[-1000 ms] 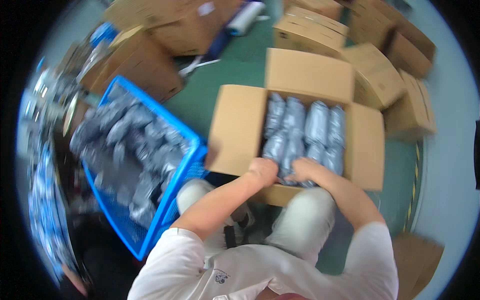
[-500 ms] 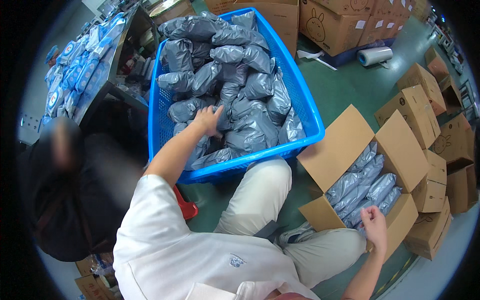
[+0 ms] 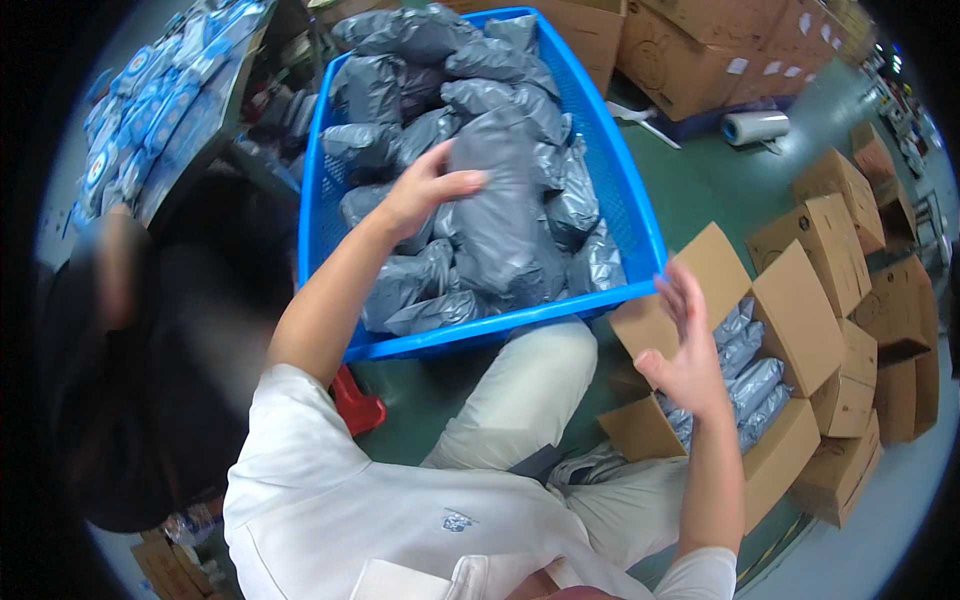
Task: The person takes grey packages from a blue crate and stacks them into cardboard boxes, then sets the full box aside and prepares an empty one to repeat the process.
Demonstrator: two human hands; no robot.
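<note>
My left hand (image 3: 425,195) grips a grey plastic mailer bag (image 3: 497,200) by its left side, thumb on top, raised above the pile. Below it, a blue plastic basket (image 3: 652,240) is heaped with similar grey bags (image 3: 405,285). My right hand (image 3: 688,345) hangs open and empty beyond the basket's near right corner, fingers apart. Behind and beneath that hand stands an open cardboard box (image 3: 775,465), its flaps spread. Several grey bags (image 3: 755,390) lie in it side by side, partly hidden by my hand and forearm.
At the left, a person in dark clothes (image 3: 170,370) sits beside a metal table (image 3: 215,130) with blue-and-white packages (image 3: 150,120). Cardboard cartons (image 3: 835,250) line the right side; more cartons (image 3: 690,55) stand at the back near a film roll (image 3: 755,127). A red plastic object (image 3: 357,400) is by my left side.
My left hand has taken a grey bag from the pile and lifted it. My right hand has moved from over the box up and left toward the basket, its fingers now spread.
</note>
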